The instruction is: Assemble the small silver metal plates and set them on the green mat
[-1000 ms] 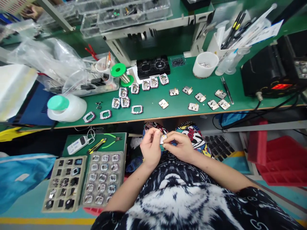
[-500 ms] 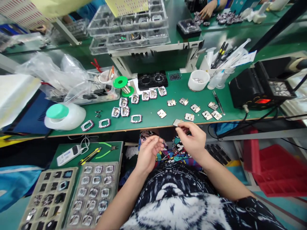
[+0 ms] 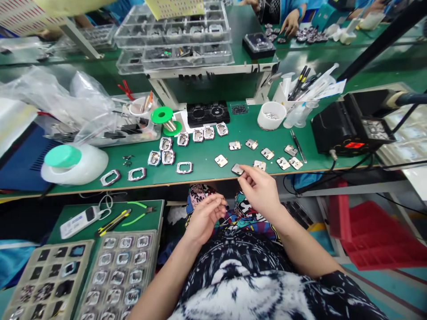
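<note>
Near the bench's front edge, my right hand [image 3: 260, 192] pinches a small rounded-square watch screen module [image 3: 237, 169] between thumb and fingers. My left hand [image 3: 207, 217] hovers over my lap, loosely curled with its palm partly up, and I see nothing in it. Several similar modules, silvery side up, lie on the green bench, among them one [image 3: 220, 160] just beyond the held piece and one [image 3: 267, 154] to the right. Further left are several metal watch frames, such as an open one [image 3: 184, 167] near the edge and a filled one [image 3: 167, 157] behind it.
Tweezers [image 3: 298, 146] lie right of the modules, by a black soldering station [image 3: 353, 124]. A white cup [image 3: 271, 116], solder spool [image 3: 163, 115] and white bottle [image 3: 78, 163] stand on the bench. Compartment trays [image 3: 115, 266] sit lower left. Across the bench is a co-worker's hand [image 3: 291, 22].
The view has shifted slightly, so the bench items appear further left. My right hand still pinches the module near the edge, its dark rim now showing more. My left hand stays low and curled.
</note>
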Action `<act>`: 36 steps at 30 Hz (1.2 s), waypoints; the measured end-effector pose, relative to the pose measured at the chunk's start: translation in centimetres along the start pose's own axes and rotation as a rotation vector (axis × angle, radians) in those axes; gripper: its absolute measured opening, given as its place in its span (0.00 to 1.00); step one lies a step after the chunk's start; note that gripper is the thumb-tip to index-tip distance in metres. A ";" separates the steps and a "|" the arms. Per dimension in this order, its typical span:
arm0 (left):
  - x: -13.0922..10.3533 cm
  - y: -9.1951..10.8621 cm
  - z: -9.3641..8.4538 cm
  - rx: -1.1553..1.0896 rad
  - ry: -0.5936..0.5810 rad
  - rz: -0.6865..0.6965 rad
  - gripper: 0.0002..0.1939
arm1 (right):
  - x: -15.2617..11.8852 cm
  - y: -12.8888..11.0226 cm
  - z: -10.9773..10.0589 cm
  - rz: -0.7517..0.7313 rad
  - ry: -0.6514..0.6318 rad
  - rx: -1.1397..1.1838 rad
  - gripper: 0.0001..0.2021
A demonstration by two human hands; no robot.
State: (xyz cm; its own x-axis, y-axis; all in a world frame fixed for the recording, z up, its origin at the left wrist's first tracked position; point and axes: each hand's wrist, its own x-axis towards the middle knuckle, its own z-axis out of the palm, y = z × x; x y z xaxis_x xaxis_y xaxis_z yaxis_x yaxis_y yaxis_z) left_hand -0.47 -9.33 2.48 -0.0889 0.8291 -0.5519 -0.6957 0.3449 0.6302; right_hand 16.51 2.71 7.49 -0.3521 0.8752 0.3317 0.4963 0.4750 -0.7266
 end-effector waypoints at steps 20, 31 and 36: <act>-0.3 -0.7 -1.1 -0.032 -0.143 -0.090 0.14 | 3.7 0.1 -1.9 -0.193 0.224 -0.219 0.11; -1.1 -0.5 -2.4 0.091 -0.131 -0.024 0.15 | 2.1 -0.9 -0.4 -0.221 -0.037 -0.588 0.14; -0.9 -0.4 -2.0 0.133 -0.147 -0.085 0.15 | 4.0 -2.8 0.7 -0.215 -0.078 -0.598 0.21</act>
State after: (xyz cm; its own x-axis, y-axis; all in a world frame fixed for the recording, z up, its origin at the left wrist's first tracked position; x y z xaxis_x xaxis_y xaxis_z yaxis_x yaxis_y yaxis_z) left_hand -1.52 -11.05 1.65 0.0777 0.8462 -0.5271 -0.5954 0.4635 0.6563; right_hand 13.12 4.84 10.43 -0.5388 0.7562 0.3713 0.7573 0.6279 -0.1798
